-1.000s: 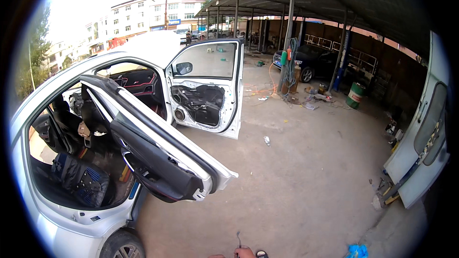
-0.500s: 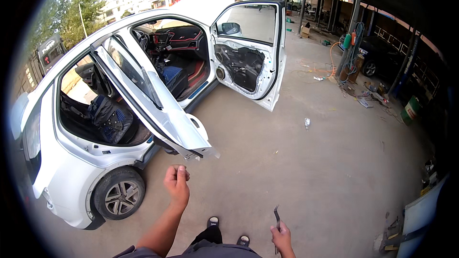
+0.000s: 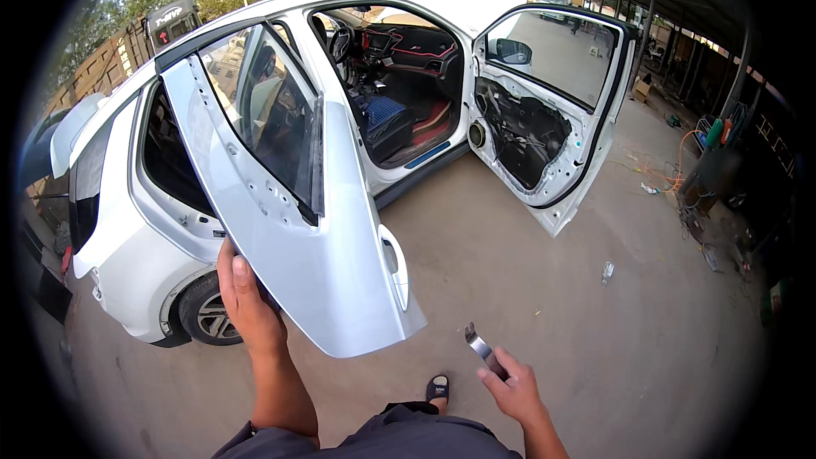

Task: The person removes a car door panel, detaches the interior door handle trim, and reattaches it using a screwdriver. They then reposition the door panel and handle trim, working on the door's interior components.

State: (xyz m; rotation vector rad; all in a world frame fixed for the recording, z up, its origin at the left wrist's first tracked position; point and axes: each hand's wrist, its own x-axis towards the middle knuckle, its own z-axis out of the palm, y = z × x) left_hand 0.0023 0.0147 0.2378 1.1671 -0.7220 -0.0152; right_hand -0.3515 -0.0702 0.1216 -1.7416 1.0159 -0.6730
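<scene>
Gripping a pry tool (image 3: 480, 350) over the ground (image 3: 518, 268), right hand (image 3: 514, 387) fingers wrapped round it; left hand (image 3: 249, 306) fingers on the open rear door (image 3: 340, 280)'s edge. Front door (image 3: 527, 132)'s inner trim's already off; rear's inside is hidden, can't tell.

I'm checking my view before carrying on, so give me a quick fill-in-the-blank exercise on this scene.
1. The body of the car is ____ in colour.
2. The metal tool is held in the ____.
3. The left hand is at the edge of the ____, not at the front door.
4. The front door stands ____, not shut.

Missing words: white; right hand; rear door; open.
</scene>
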